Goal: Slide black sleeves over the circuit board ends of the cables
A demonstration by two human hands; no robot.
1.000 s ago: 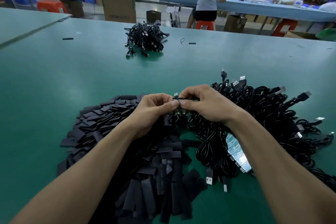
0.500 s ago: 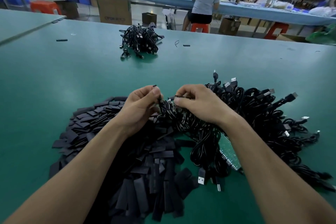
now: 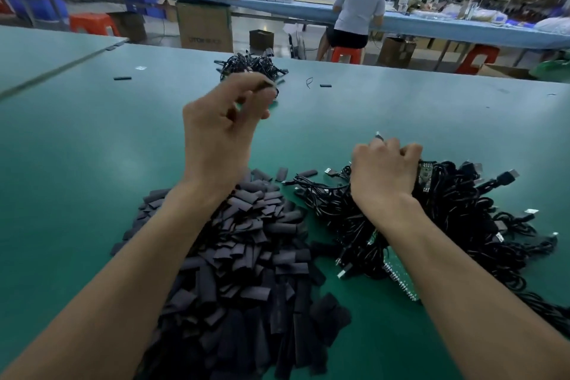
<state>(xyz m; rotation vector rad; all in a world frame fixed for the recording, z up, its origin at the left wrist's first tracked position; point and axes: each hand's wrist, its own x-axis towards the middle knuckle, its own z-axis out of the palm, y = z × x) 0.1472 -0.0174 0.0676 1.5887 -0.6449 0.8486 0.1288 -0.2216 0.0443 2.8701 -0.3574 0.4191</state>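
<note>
Head view: left hand is raised above the green table mat, blurred, fingers loosely curled; can't tell if it holds anything. Right hand has its fingers curled into the big tangle of black cables at near right, a bare green circuit board showing. The heap of flat black sleeves lies just left of it. The small far bundle of black cables is probably finished output. Judging by pile sizes, most of the work remains.

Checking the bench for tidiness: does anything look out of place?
One stray sleeve lies far out on the table, a second sleeve beside a wire scrap, both away from the sleeve pile.
</note>
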